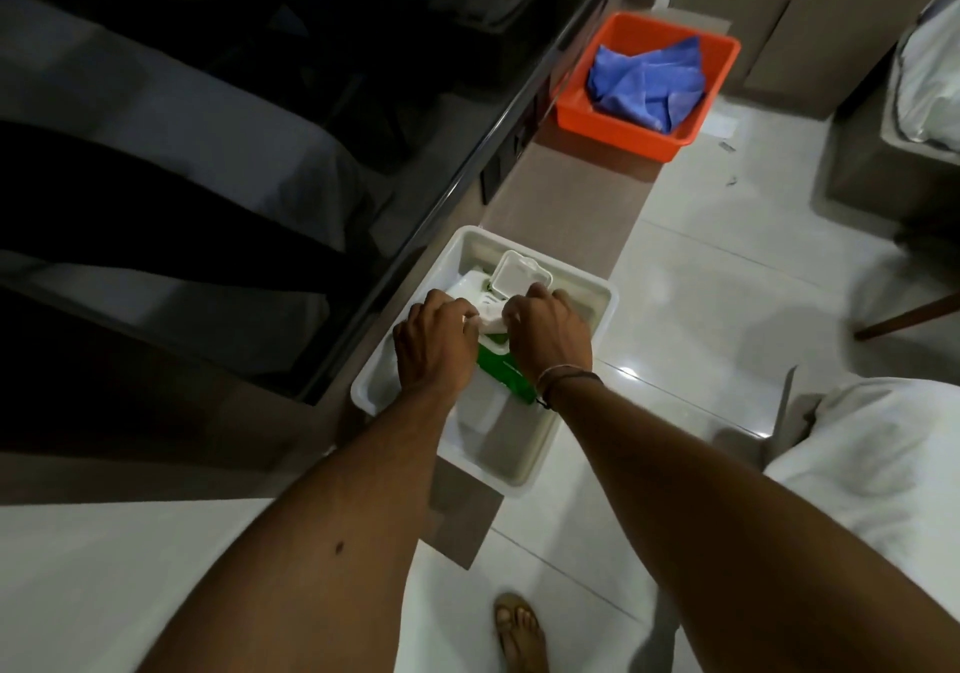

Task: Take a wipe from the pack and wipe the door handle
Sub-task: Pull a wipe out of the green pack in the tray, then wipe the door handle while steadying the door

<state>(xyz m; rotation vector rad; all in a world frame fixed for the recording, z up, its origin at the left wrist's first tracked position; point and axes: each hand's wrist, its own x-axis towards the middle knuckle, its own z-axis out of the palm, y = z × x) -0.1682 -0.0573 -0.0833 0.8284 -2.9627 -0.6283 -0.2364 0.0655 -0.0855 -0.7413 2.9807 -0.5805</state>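
Note:
A green and white wipe pack (pixel 501 368) lies in a white plastic tub (pixel 597 298) on a narrow brown ledge. Its white flip lid (pixel 519 273) stands open at the far end. Both hands are down on the pack. My left hand (pixel 434 342) presses on its left side, fingertips touching a white wipe (pixel 491 323) that sticks out of the opening. My right hand (pixel 550 332) pinches that wipe from the right. No door handle is in view.
An orange tub (pixel 618 124) holding a blue cloth (pixel 647 82) sits farther along the ledge (pixel 566 205). A dark glossy screen (pixel 234 153) stands on the left. White tiled floor, white bedding (pixel 878 449) and my sandalled foot (pixel 519 631) lie to the right and below.

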